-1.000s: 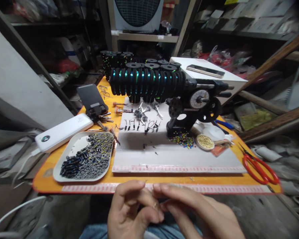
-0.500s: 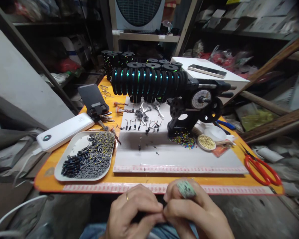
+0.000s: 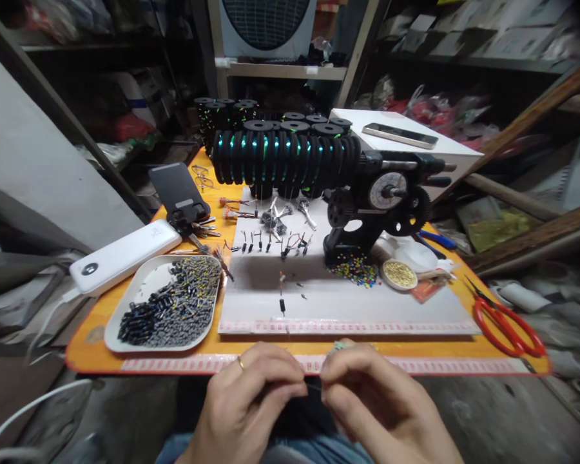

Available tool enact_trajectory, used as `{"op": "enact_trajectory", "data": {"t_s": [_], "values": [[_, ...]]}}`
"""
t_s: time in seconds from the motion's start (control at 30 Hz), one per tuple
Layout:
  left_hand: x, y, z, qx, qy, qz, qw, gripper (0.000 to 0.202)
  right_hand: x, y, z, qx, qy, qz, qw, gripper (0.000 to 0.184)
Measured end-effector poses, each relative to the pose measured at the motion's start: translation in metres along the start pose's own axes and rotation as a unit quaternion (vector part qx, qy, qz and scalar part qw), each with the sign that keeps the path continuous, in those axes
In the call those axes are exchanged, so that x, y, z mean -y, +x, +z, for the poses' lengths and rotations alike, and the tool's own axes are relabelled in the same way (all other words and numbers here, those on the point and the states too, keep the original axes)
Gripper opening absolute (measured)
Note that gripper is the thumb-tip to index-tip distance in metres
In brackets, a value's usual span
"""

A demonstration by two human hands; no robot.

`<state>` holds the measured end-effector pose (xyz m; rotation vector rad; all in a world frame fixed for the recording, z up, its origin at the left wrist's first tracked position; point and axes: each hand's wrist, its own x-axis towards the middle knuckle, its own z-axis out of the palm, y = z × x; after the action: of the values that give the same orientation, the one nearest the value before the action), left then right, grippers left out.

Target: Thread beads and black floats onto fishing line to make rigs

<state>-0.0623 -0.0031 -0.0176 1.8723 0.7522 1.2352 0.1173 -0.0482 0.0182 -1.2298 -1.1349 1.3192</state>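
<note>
My left hand (image 3: pixel 256 396) is just past the table's front edge, thumb and fingertips pinched together. Facing it across a small gap is my right hand (image 3: pixel 379 403), its fingers curled toward the thumb, a green patterned wrap on one finger. Whatever either pinch holds is too fine or hidden to make out. Beyond my hands, a small black cylinder (image 3: pixel 282 307) hangs over the white board (image 3: pixel 367 309), with a small reddish piece above it on a thin line. Above the board is a black geared winder (image 3: pixel 386 193) carrying a row of black spools (image 3: pixel 285 158) with blue-green line.
A white tray (image 3: pixel 140 277) of small grey and black cylinders stands left, beside a power bank (image 3: pixel 125 256) and phone stand (image 3: pixel 178 190). Coloured beads (image 3: pixel 355 270), a dish of gold beads (image 3: pixel 399 275) and red-handled scissors (image 3: pixel 502 322) lie right. A tape measure (image 3: pixel 183 365) runs along the front edge.
My hands have moved apart from touching, the right one shifting right and turning its wrapped finger away. The hanging black cylinder has come nearer and slightly right.
</note>
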Motion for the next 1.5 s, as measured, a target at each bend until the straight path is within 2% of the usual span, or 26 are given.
{"op": "enact_trajectory", "data": {"t_s": [0.1, 0.2, 0.3, 0.43, 0.6, 0.7, 0.83, 0.93, 1.13, 1.27, 1.33, 1.37, 1.43, 1.5], "values": [[-0.003, -0.004, 0.009, -0.040, -0.133, -0.103, 0.985, 0.017, 0.001, 0.003, 0.008, -0.032, 0.038, 0.057, 0.997, 0.028], [-0.007, -0.008, 0.017, -0.099, -0.278, -0.204, 0.934, 0.022, 0.001, 0.004, 0.011, -0.029, 0.048, 0.074, 0.996, 0.034], [-0.011, -0.008, 0.021, -0.123, -0.341, -0.243, 0.899, 0.025, 0.003, 0.004, 0.009, -0.008, 0.052, 0.081, 0.995, 0.038], [-0.013, -0.007, 0.019, -0.121, -0.354, -0.251, 0.893, 0.027, 0.005, 0.003, 0.007, 0.025, 0.034, 0.085, 0.995, 0.039], [-0.013, -0.008, 0.017, -0.105, -0.339, -0.220, 0.909, 0.028, 0.005, 0.003, 0.006, 0.038, 0.015, 0.088, 0.995, 0.042], [-0.010, -0.010, 0.015, -0.083, -0.312, -0.186, 0.928, 0.030, 0.008, 0.003, 0.006, 0.044, 0.013, 0.085, 0.995, 0.039], [-0.005, -0.008, 0.005, -0.022, -0.215, -0.106, 0.971, 0.038, 0.011, 0.004, 0.003, 0.059, 0.016, 0.106, 0.992, 0.038], [-0.005, 0.001, -0.006, 0.050, -0.140, -0.040, 0.988, 0.039, 0.013, 0.008, 0.000, 0.098, 0.034, 0.140, 0.985, 0.039], [-0.015, 0.025, -0.019, 0.169, -0.034, 0.037, 0.984, 0.038, 0.020, 0.018, -0.003, 0.143, 0.048, 0.132, 0.980, 0.044], [-0.016, 0.038, -0.020, 0.237, -0.048, 0.089, 0.966, 0.051, 0.021, 0.022, -0.005, 0.148, 0.004, 0.131, 0.980, 0.046], [-0.012, 0.038, -0.017, 0.233, -0.057, 0.113, 0.964, 0.056, 0.019, 0.022, -0.006, 0.146, -0.017, 0.115, 0.983, 0.042], [-0.009, 0.035, -0.015, 0.212, -0.052, 0.119, 0.969, 0.057, 0.018, 0.021, -0.006, 0.136, -0.046, 0.090, 0.986, 0.036], [-0.001, 0.027, -0.010, 0.139, -0.033, 0.106, 0.984, 0.053, 0.015, 0.017, -0.007, 0.096, -0.148, 0.011, 0.984, 0.019], [0.008, 0.016, -0.004, 0.046, -0.021, 0.069, 0.996, 0.048, 0.010, 0.012, -0.007, 0.051, -0.261, -0.076, 0.961, 0.009]]}}
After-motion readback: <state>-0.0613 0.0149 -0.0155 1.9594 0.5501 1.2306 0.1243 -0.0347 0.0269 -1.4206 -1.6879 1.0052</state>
